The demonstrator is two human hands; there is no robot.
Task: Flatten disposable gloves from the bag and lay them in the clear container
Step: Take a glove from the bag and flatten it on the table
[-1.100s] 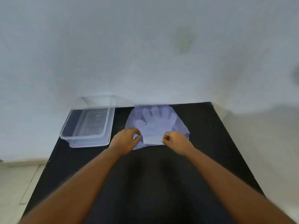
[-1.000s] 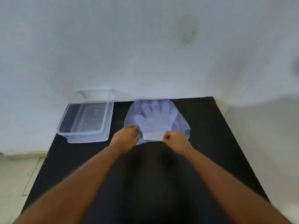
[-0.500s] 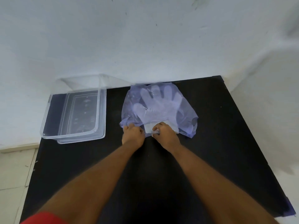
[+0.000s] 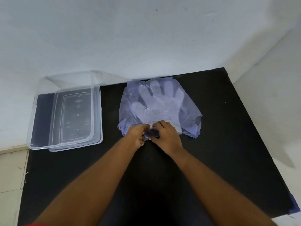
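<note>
both hands have closed together: left hand and right hand now pinch the bag mouth at table centre, gloves still inside; container waits at nine o'clock, apparently empty.

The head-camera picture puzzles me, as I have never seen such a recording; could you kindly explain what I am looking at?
There is no machine here: a person wears a wide-angle camera on the head, looking forward and down at two bare hands. A black table stands against a pale wall. On it, at the left, sits an open clear container, with nothing visible inside. In the middle lies a thin bluish bag, with translucent disposable gloves showing through it. The left hand and right hand meet at the bag's near edge, pinching the plastic there, probably to draw a glove out.
</note>
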